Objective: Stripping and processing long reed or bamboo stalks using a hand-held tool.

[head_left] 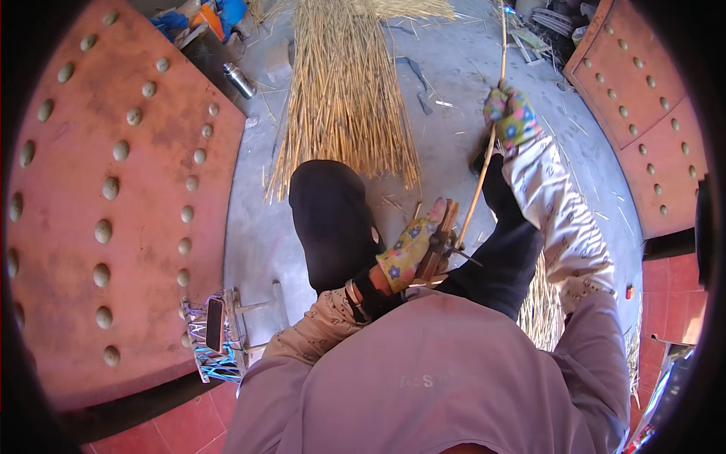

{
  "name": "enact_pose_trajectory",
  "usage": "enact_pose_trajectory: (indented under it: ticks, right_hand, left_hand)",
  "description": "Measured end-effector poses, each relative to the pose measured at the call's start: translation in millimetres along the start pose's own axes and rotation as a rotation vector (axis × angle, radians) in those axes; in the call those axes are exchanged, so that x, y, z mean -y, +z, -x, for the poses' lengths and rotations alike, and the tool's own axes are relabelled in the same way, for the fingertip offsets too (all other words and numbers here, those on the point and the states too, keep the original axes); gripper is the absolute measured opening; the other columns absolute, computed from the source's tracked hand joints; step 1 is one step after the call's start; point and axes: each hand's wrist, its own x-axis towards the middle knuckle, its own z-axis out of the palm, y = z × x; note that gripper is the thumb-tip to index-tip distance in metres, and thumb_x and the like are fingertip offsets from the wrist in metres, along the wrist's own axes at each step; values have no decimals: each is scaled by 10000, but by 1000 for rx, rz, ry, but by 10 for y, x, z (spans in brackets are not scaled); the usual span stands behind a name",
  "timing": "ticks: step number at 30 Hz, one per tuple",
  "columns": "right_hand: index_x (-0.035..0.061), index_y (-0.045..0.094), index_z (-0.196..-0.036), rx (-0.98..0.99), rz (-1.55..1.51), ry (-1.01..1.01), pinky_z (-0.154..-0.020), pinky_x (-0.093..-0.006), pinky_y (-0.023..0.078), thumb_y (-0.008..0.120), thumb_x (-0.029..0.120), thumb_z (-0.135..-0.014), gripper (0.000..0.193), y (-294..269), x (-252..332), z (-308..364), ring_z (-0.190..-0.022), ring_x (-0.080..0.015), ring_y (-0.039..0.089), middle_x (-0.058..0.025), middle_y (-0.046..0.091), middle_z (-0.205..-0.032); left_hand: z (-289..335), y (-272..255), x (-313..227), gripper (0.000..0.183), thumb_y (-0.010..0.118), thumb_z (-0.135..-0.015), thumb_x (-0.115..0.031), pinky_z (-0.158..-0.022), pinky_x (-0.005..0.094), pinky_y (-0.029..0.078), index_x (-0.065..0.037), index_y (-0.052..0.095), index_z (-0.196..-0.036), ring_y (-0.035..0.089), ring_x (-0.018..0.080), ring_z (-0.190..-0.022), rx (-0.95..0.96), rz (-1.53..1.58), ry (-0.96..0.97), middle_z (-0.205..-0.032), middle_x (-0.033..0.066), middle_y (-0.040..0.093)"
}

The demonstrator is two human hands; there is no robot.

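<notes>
My right hand point(512, 115), in a flowered glove, is closed around a long thin reed stalk point(478, 189). The stalk reaches up past the fist and slants down to a wooden block tool point(440, 248) between my knees. My left hand point(409, 250), also gloved, is closed on this tool's left side; its fingertips lie along the wood. A thin dark metal piece point(466, 258) sticks out of the tool toward the right. The stalk's lower end meets the tool near this metal; the exact contact is too small to tell.
A big bundle of reed stalks point(344, 98) lies on the grey floor ahead. More stalks point(541, 303) lie by my right thigh. Studded reddish doors stand left point(83, 181) and right point(643, 98). A metal flask point(240, 81) lies far left; a phone point(215, 325) rests on a corded stool point(238, 333).
</notes>
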Motion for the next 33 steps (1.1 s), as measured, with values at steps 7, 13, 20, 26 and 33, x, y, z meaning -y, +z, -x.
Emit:
enact_pose_trajectory:
  ticks: [7, 13, 20, 26, 33]
  right_hand:
    - [24, 452, -790, -102, 68, -118, -345, -238, 216, 347, 194, -858, 211, 443, 70, 5, -370, -92, 240, 35, 248, -466]
    - [123, 366, -652, 146, 61, -18, -354, -230, 228, 375, 268, -846, 243, 182, -749, 379, -374, -95, 255, 29, 287, -489]
    - [139, 432, -721, 31, 2, 190, -325, -233, 214, 404, 286, -850, 197, 634, -337, 381, -362, -89, 281, 42, 303, -481]
    - [72, 471, -792, 63, 111, 149, -331, -215, 206, 372, 224, -860, 194, 801, -542, 355, -360, -60, 220, 55, 246, -480]
    - [48, 445, -1078, 74, 729, -33, -657, -268, 388, 436, 319, -827, 370, 253, -198, 777, -810, -151, 468, -58, 509, -933]
  left_hand:
    - [255, 207, -163, 439, 447, -763, -523, -433, 219, 359, -88, 508, -779, 443, 100, -463, -104, -99, -1, -577, -1, 475]
    - [130, 203, -286, 458, 450, -739, -561, -326, 234, 327, -108, 476, -673, 409, 118, -353, -186, -126, 93, -499, 3, 442]
    - [-55, 380, -406, 485, 438, -732, -579, -309, 234, 331, -116, 458, -589, 409, 112, -333, -221, -248, 206, -465, -1, 429]
    - [-107, 456, -652, 484, 451, -720, -583, -299, 240, 321, -117, 487, -596, 437, 110, -337, -267, -135, 432, -463, 2, 455]
    - [-495, 481, -1059, 462, 463, -742, -543, -344, 232, 339, -105, 494, -597, 444, 104, -397, -332, 42, 497, -492, 0, 466]
